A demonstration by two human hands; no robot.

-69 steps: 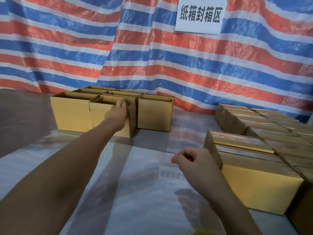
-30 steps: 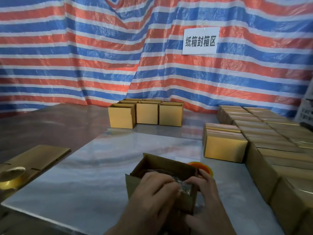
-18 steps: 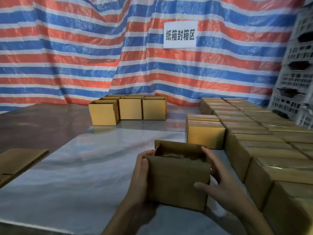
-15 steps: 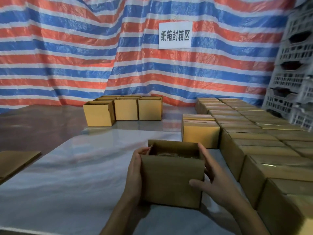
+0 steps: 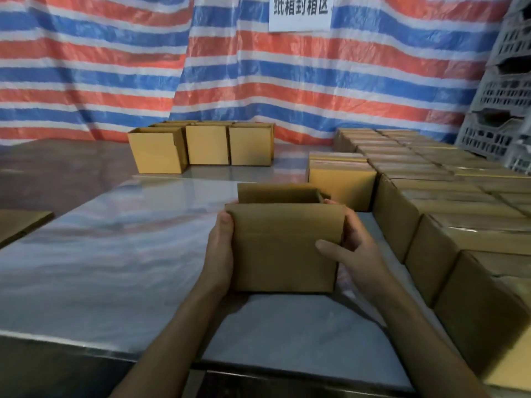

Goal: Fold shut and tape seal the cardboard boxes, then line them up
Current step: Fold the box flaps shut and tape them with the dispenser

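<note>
Holding matte rect. cardboard box (image 5: pixel 283 254), flaps (image 5: pixel 280 193) up

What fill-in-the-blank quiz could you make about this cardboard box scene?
The left hand and right hand hold a cardboard box whose top is ____.
The closed boxes stand in rows on the person's ____ side.
The tarp behind is striped red, white and ____.
Missing: open; right; blue.

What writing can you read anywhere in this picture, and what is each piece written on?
"纸箱封箱区": on the white sign hanging on the striped tarp; the picture's top edge cuts off the tops of the characters.
No writing shows on the cardboard boxes or the plastic crates.
</note>
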